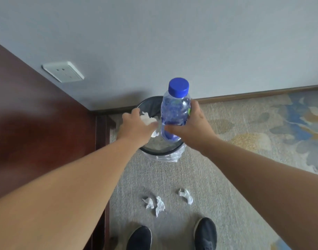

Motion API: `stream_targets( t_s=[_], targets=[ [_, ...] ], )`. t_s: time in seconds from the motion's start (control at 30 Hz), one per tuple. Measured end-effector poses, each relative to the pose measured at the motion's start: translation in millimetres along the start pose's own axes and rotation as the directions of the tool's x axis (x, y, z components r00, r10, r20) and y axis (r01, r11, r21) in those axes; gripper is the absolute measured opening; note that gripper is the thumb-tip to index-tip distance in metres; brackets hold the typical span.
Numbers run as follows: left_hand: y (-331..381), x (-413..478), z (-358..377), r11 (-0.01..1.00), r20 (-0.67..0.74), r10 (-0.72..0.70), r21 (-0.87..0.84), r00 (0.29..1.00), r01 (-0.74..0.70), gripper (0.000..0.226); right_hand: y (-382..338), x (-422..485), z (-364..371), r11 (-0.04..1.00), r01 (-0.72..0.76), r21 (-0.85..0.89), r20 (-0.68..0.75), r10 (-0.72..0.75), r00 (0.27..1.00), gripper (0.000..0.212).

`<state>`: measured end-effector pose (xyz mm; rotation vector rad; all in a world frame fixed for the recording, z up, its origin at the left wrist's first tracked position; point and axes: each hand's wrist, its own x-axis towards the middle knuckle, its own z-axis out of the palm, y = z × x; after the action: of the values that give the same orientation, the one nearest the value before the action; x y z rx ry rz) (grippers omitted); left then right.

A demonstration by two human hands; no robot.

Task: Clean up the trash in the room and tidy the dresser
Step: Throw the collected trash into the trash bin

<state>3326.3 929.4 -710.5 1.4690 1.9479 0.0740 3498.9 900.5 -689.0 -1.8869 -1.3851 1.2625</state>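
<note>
Both hands are hovering over the bin (149, 103): left hand (136, 123) gripping crumpled tissue (147, 120), right hand (188, 121) clutching the bottle (175, 112), seemingly for dropping.

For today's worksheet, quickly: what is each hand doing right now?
Left hand: closed on crumpled tissue, over the bin.
Right hand: fingers closed around the plastic bottle, above the bin.

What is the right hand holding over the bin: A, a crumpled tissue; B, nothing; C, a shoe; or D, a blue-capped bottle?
D: the right hand grips a clear bottle with a blue cap above the bin; the tissue is in the left hand.
</note>
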Motion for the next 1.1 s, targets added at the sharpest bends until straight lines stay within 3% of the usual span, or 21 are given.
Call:
stream_targets(
  t_s=[0.13,0.3,0.47,0.67,0.87,1.1],
  targets=[
    [-16.5,-8.3,-2.2,0.996,-0.036,0.03,0.085,0.999,-0.027,0.068,10.0,4.8,5.9,0.994,-0.102,-0.034,0.057,0.104,0.993,0.111],
    [-30.4,-47.3,-15.0,0.989,0.051,0.068,0.126,0.996,-0.073,0.051,13.4,-41.1,0.7,0.975,-0.155,-0.161,0.034,0.162,0.986,0.095],
    [-29.7,-84.6,-26.1,0.98,0.134,0.139,0.123,0.981,-0.156,0.049,10.4,-100.0,-14.0,0.955,-0.228,-0.192,0.052,0.242,0.969,0.074],
    [-38.9,-133.5,-13.5,0.937,0.245,0.247,0.187,0.938,-0.296,0.047,17.5,-164.9,-18.9,0.931,-0.301,-0.209,-0.014,0.305,0.952,0.064],
    [-77.9,-151.2,45.2,0.909,0.35,0.245,0.242,0.904,-0.34,0.049,70.3,-187.5,7.9,0.905,-0.363,-0.22,-0.046,0.363,0.931,0.061],
    [-144.5,-142.2,158.1,0.889,0.367,0.164,0.346,0.916,-0.298,0.049,174.9,-170.8,62.1,0.893,-0.332,-0.305,-0.011,0.345,0.938,0.057]
  ],
)
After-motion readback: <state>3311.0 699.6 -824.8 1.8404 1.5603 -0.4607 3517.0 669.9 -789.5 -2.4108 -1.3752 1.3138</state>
